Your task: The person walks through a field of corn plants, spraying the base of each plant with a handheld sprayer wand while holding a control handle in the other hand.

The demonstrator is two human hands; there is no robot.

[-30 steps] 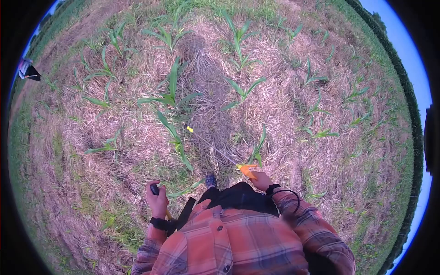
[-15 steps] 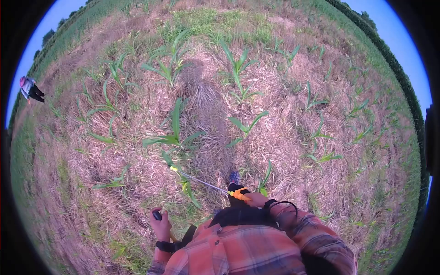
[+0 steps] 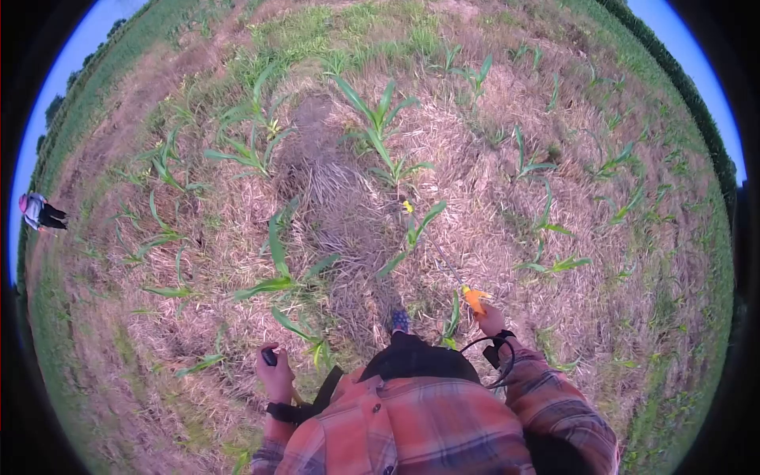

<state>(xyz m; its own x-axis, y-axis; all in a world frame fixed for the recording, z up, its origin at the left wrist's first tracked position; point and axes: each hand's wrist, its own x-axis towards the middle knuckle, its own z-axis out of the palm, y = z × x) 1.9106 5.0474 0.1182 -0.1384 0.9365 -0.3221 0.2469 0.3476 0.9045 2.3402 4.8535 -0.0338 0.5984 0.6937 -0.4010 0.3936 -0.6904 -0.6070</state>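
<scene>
My right hand (image 3: 491, 320) is closed on the orange handle (image 3: 475, 300) of a thin spray wand. The wand (image 3: 449, 265) slants forward and left to a yellow nozzle (image 3: 408, 207), which is close to a young green plant (image 3: 414, 236). At the lower left, my left hand (image 3: 276, 378) is wrapped round a small black grip (image 3: 270, 357). A black cable (image 3: 473, 346) loops beside my right wrist.
Rows of young plants, among them one at the left (image 3: 281, 273) and one ahead (image 3: 378, 119), grow from straw-covered ground (image 3: 491, 206). A shoe (image 3: 400, 321) shows below me. Far left, a person (image 3: 41, 212) in a pink hat bends forward.
My right hand and the wand have swung right and forward, so the nozzle has gone from the left plants to a middle one. The plants and the distant person have shifted in view.
</scene>
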